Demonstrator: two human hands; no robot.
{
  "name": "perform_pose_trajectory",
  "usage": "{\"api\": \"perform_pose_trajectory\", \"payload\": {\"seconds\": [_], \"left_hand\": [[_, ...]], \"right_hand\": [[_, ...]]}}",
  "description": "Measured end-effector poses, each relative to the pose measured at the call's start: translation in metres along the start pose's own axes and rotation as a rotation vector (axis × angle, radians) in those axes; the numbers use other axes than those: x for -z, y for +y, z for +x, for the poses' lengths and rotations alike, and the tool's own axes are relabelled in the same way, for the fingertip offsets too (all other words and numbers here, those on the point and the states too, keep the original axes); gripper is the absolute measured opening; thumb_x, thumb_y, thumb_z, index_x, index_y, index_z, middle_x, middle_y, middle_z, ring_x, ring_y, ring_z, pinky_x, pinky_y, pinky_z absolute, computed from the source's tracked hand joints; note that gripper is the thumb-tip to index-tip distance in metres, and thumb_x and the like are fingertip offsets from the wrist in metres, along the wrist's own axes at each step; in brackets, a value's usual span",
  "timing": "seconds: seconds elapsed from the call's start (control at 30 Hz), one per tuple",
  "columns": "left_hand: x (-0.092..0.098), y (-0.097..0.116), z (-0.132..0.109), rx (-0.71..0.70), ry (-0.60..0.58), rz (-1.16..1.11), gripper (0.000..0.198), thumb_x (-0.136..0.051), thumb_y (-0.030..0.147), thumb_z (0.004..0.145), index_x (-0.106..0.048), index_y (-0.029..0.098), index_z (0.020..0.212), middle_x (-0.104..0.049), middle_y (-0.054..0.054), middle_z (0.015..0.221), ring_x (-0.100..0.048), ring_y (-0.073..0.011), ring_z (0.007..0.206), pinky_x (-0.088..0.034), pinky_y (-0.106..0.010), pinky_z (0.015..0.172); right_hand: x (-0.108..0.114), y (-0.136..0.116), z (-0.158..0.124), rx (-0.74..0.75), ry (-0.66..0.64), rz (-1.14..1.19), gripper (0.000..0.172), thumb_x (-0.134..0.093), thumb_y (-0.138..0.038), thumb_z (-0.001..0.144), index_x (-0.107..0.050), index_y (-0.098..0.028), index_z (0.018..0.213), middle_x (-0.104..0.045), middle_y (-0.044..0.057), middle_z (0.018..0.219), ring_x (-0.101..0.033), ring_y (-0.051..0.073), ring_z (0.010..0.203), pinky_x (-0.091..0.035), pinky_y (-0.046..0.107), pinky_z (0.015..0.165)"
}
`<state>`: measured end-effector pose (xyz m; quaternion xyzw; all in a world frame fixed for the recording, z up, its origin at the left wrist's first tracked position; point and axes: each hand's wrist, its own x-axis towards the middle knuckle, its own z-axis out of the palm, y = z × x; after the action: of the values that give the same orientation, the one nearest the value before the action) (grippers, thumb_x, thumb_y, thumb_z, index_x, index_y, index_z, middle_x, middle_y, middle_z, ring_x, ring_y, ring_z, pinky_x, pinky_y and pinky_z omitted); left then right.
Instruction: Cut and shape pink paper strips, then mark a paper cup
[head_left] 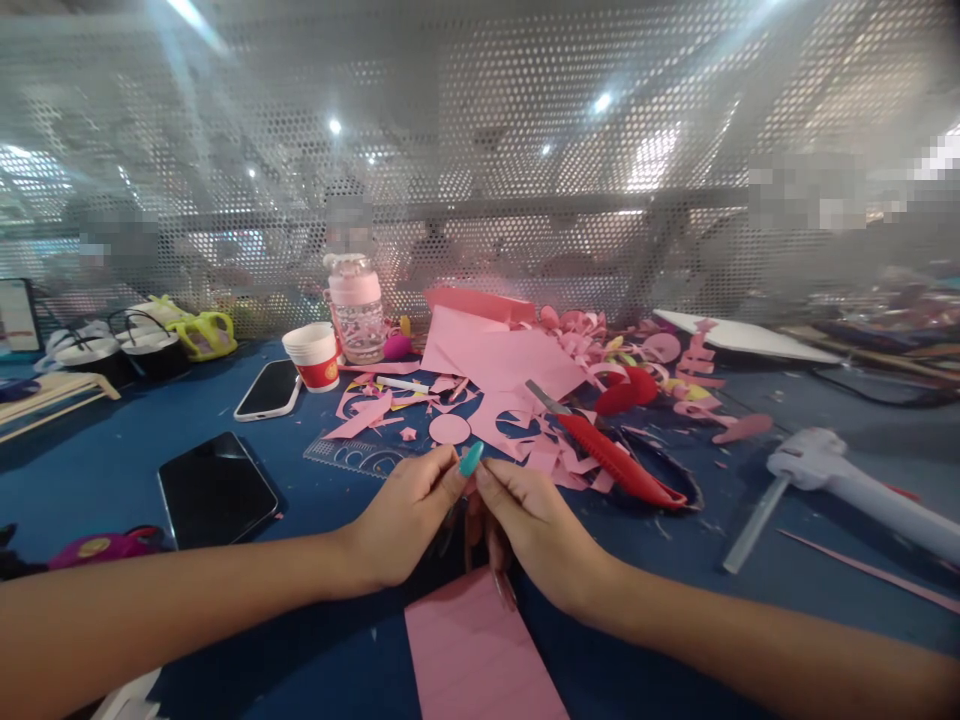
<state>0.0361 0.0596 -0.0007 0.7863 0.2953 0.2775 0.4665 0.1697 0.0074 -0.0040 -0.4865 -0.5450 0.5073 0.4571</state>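
Observation:
My left hand (409,510) and my right hand (547,525) meet at the middle of the view with fingers curled and thumb tips close together. Whatever they pinch is hidden by the fingers. A teal nail shows on the left thumb. Just below the hands lies a pink paper sheet (480,655) on the blue table. Beyond them are pink paper scraps (517,410) and a cut pink circle (450,430). A red-handled craft knife (622,460) lies right of the scraps, and a clear stencil ruler (352,455) rests to the left.
A white glue gun (870,485) with a glue stick lies at right. Two phones (217,490), (268,390), stacked paper cups (313,355) and a pink-lidded bottle (356,310) stand or lie at left. A perforated metal screen (525,180) rises behind the table.

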Motion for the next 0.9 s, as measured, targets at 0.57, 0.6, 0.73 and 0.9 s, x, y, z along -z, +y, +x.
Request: {"api": "perform_pose_trajectory", "payload": {"seconds": [0.57, 0.6, 0.73, 0.9], "left_hand": [[0.0015, 0.0018, -0.0021, 0.015, 0.031, -0.11, 0.032, -0.036, 0.043, 0.089, -0.046, 0.017, 0.073, -0.043, 0.006, 0.054, -0.04, -0.008, 0.047, -0.031, -0.019, 0.044], [0.0014, 0.0012, -0.0021, 0.017, 0.027, -0.119, 0.032, -0.036, 0.044, 0.089, -0.045, 0.017, 0.073, -0.043, 0.006, 0.053, -0.039, -0.0079, 0.047, -0.031, -0.019, 0.044], [0.0012, -0.0004, -0.0015, 0.009, -0.015, -0.166, 0.031, -0.036, 0.043, 0.089, -0.043, 0.018, 0.073, -0.041, 0.006, 0.054, -0.037, -0.0073, 0.046, -0.03, -0.019, 0.043], [0.0014, 0.0015, -0.0011, -0.009, -0.021, -0.097, 0.032, -0.035, 0.043, 0.089, -0.043, 0.018, 0.071, -0.042, 0.006, 0.053, -0.038, -0.0076, 0.046, -0.03, -0.02, 0.044]], "right_hand": [[0.0, 0.0005, 0.0005, 0.041, 0.013, 0.0, 0.041, -0.037, -0.054, 0.083, -0.041, -0.018, 0.063, -0.044, -0.008, 0.041, -0.042, 0.005, 0.028, -0.037, 0.016, 0.031], [-0.0003, 0.0004, 0.0004, 0.036, 0.008, 0.003, 0.041, -0.037, -0.054, 0.083, -0.041, -0.018, 0.064, -0.045, -0.008, 0.041, -0.042, 0.005, 0.028, -0.037, 0.016, 0.031], [-0.0013, 0.0008, 0.0001, 0.009, 0.001, 0.05, 0.04, -0.038, -0.054, 0.083, -0.04, -0.018, 0.064, -0.045, -0.008, 0.042, -0.042, 0.005, 0.027, -0.036, 0.015, 0.03], [-0.0002, 0.0009, -0.0002, 0.015, 0.025, 0.095, 0.038, -0.04, -0.051, 0.084, -0.041, -0.018, 0.064, -0.045, -0.008, 0.045, -0.042, 0.004, 0.03, -0.036, 0.016, 0.032]]}}
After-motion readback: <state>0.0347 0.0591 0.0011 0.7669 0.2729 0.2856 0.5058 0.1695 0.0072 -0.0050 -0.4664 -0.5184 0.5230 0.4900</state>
